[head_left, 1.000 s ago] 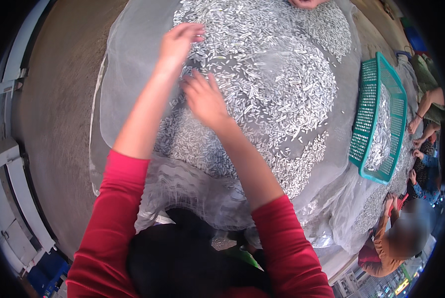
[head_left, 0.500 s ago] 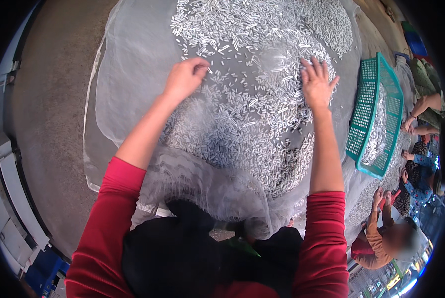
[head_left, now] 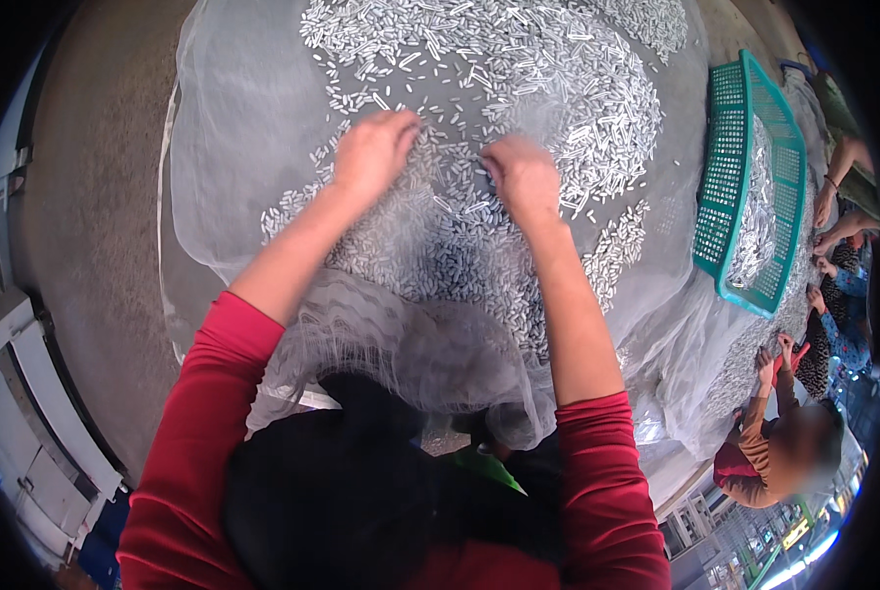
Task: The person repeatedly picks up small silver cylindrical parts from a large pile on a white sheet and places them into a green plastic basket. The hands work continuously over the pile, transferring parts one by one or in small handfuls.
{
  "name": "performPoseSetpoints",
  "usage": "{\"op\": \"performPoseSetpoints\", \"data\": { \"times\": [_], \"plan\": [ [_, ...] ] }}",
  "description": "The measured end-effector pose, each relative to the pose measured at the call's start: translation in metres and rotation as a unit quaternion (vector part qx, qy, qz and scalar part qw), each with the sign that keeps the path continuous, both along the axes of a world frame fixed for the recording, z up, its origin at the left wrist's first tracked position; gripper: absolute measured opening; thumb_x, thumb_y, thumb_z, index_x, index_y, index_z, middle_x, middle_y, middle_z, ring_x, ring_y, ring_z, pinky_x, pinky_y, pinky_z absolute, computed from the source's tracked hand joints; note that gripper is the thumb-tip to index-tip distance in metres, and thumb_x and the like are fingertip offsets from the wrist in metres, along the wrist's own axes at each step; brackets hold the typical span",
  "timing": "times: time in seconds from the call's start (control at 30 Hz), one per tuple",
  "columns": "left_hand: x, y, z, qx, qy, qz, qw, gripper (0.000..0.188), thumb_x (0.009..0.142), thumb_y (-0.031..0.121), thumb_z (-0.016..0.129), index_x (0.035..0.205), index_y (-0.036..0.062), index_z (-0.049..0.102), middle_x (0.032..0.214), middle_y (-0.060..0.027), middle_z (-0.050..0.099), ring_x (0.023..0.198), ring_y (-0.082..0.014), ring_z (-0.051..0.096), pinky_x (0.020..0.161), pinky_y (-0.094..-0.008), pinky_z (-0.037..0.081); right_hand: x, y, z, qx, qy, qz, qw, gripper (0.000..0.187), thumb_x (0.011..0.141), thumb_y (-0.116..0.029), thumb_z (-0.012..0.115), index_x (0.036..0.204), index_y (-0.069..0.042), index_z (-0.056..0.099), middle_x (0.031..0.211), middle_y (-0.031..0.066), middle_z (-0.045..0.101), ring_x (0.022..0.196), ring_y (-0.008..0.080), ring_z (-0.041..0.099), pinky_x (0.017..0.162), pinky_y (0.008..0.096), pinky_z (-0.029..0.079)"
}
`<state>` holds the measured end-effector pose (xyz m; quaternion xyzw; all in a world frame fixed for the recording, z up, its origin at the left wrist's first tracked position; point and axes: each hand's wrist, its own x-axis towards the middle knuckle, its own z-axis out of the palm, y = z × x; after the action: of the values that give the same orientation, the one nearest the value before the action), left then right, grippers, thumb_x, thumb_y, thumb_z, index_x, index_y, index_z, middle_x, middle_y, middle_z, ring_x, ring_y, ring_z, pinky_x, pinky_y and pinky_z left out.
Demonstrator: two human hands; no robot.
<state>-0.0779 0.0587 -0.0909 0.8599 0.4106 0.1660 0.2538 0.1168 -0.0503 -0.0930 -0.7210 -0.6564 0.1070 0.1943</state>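
Observation:
Many small, slim, silvery-white pieces (head_left: 597,108) lie spread over a grey work surface (head_left: 646,236); I cannot tell what they are. My left hand (head_left: 373,152) is over the thinner middle part of the spread, its fingertips pressed together. Across from it, my right hand (head_left: 525,179) is bent down among the pieces with its fingers curled in. Whatever either hand pinches is too small or hidden to make out. Pale sheer netting (head_left: 248,147) lies under the pieces' left side, and more of it is bunched along the near edge.
A green plastic basket (head_left: 719,162) with silvery strips inside stands to the right. Beyond it, several people sit along the right side with their hands at similar pieces, one in a brown sleeve (head_left: 755,433). Brown floor (head_left: 96,236) runs along the left, beside white metal frames (head_left: 37,423).
My right hand has moved left from the right side of the spread, its spread fingers now curled in. My left hand has shifted only slightly. The pieces near the right hand lie differently.

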Motion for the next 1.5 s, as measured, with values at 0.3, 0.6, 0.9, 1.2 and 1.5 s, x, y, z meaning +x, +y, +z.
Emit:
{"op": "performPoseSetpoints", "data": {
  "times": [0.3, 0.6, 0.9, 1.2, 1.5],
  "plan": [
    [-0.016, 0.013, 0.011, -0.284, -0.082, 0.092, 0.951, 0.016, 0.084, 0.017, 0.063, 0.096, 0.0092, 0.068, 0.094, -0.0073, 0.067, 0.082, -0.0189, 0.064, 0.075, -0.0287, 0.048, 0.021, -0.051, 0.028, -0.062, 0.821, -0.136, 0.551, 0.028, 0.08, -0.005, 0.06, 0.107, -0.002, 0.055, 0.087, 0.0037, 0.059, 0.081, 0.0147, 0.057, 0.069, 0.0256, 0.042],
    [-0.035, 0.008, 0.027, -0.708, -0.3, -0.066, 0.636, 0.018, 0.084, 0.009, 0.057, 0.101, 0.0052, 0.055, 0.098, -0.006, 0.06, 0.09, -0.0153, 0.059, 0.072, -0.028, 0.049, -0.024, -0.058, 0.003, -0.056, 0.222, -0.109, 0.967, 0.021, 0.075, -0.006, 0.071, 0.094, -0.002, 0.062, 0.068, 0.0031, 0.053, 0.061, 0.0138, 0.051, 0.059, 0.0287, 0.043],
    [0.011, -0.021, 0.009, -0.079, 0.043, -0.197, 0.976, 0.012, 0.079, 0.013, 0.066, 0.088, 0.0068, 0.061, 0.088, -0.0093, 0.058, 0.079, -0.0291, 0.059, 0.072, -0.0383, 0.048, 0.004, -0.075, 0.025, -0.113, 0.775, -0.175, 0.597, 0.014, 0.082, -0.01, 0.063, 0.092, 0.0, 0.06, 0.086, 0.0042, 0.062, 0.068, 0.0155, 0.057, 0.06, 0.0273, 0.041],
    [-0.021, 0.011, 0.02, -0.556, -0.158, -0.014, 0.816, 0.015, 0.087, 0.02, 0.064, 0.096, 0.0087, 0.062, 0.091, 0.001, 0.063, 0.082, -0.0109, 0.06, 0.07, -0.0264, 0.047, -0.041, -0.05, 0.015, -0.199, 0.358, -0.041, 0.911, 0.015, 0.078, -0.014, 0.066, 0.092, -0.01, 0.068, 0.088, 0.0096, 0.069, 0.077, 0.0245, 0.065, 0.072, 0.0332, 0.051],
    [-0.044, 0.008, 0.03, -0.676, -0.252, 0.027, 0.691, 0.02, 0.089, 0.028, 0.061, 0.093, 0.0087, 0.06, 0.082, 0.0009, 0.06, 0.082, -0.0101, 0.061, 0.067, -0.0238, 0.047, -0.032, -0.007, 0.014, -0.15, 0.213, -0.127, 0.957, 0.015, 0.076, -0.015, 0.066, 0.091, -0.014, 0.067, 0.09, 0.0112, 0.065, 0.085, 0.0283, 0.064, 0.074, 0.0392, 0.051]
  ]
}}
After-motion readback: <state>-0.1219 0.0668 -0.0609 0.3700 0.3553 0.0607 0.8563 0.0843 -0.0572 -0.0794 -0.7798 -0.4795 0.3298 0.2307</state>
